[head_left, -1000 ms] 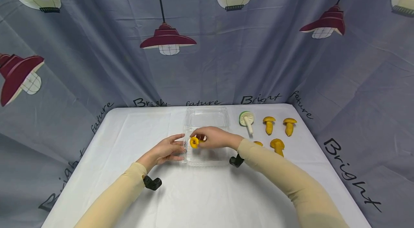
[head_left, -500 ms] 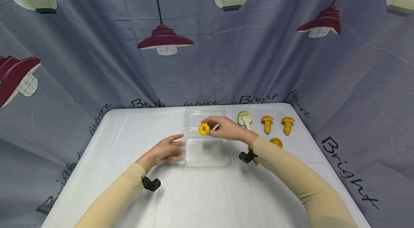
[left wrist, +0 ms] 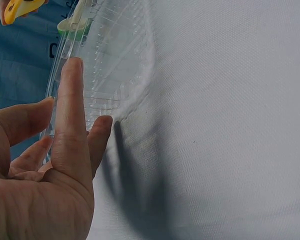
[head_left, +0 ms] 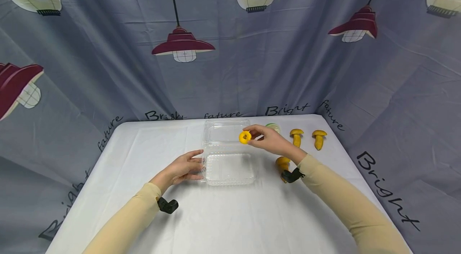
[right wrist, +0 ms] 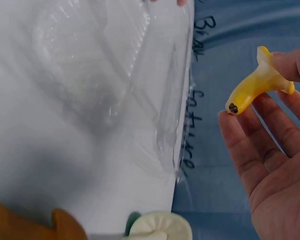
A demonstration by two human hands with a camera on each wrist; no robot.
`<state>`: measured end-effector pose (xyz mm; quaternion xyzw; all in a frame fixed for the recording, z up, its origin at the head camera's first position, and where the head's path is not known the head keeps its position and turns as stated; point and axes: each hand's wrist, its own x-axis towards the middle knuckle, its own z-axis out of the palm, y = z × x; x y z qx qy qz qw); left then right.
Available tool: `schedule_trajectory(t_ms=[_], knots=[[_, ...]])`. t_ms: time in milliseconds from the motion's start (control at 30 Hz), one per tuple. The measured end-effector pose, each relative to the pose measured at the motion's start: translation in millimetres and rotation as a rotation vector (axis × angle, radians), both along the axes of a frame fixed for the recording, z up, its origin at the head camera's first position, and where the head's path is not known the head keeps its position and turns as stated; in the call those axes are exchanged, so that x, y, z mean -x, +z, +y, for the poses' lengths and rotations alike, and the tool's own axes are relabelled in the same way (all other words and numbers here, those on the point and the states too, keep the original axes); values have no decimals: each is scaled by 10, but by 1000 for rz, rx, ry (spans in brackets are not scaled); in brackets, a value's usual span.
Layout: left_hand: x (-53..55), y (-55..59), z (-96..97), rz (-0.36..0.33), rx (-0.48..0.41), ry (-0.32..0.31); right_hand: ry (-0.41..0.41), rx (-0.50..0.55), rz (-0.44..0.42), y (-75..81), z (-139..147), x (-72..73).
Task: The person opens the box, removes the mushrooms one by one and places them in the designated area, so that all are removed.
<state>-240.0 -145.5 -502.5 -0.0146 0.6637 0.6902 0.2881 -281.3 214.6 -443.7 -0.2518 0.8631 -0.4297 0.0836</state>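
My right hand (head_left: pixel 268 139) pinches a small yellow toy mushroom (head_left: pixel 245 137) between thumb and fingers, above the table near the back right of the clear plastic container (head_left: pixel 230 182). In the right wrist view the yellow mushroom (right wrist: pixel 255 89) shows a bent stem with a dark end and a flared cap under the thumb. The container stands open, its lid (head_left: pixel 226 126) laid back toward the far table edge; its base holds no mushrooms. My left hand (head_left: pixel 183 168) has its fingers extended, fingertips at the container's left side.
To the right stand two mustard-yellow mushrooms (head_left: pixel 296 138) (head_left: pixel 319 140) near the back. Another mustard mushroom (head_left: pixel 283 162) lies partly behind the right wrist camera (head_left: pixel 292 175). A green-and-white mushroom (head_left: pixel 273 127) is mostly hidden by the right hand. A grey curtain (head_left: pixel 223 82) surrounds the table.
My right hand has moved up and to the right, off the container's base, still pinching the yellow mushroom. The left hand has stayed at the container's left side.
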Motion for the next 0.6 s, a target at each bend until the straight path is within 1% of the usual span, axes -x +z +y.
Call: schedule_trajectory(t_ms=[100, 267, 500, 600], knots=[[-2, -1, -4, 0, 1, 1, -19, 15, 8, 2, 102, -15], [0, -7, -3, -3, -2, 6, -81, 30, -19, 19, 281, -58], [2, -6, 6, -15, -18, 4, -197, 6, -41, 25, 610, -114], [-1, -3, 8, -15, -15, 4, -242, 14, -52, 2, 772, -141]])
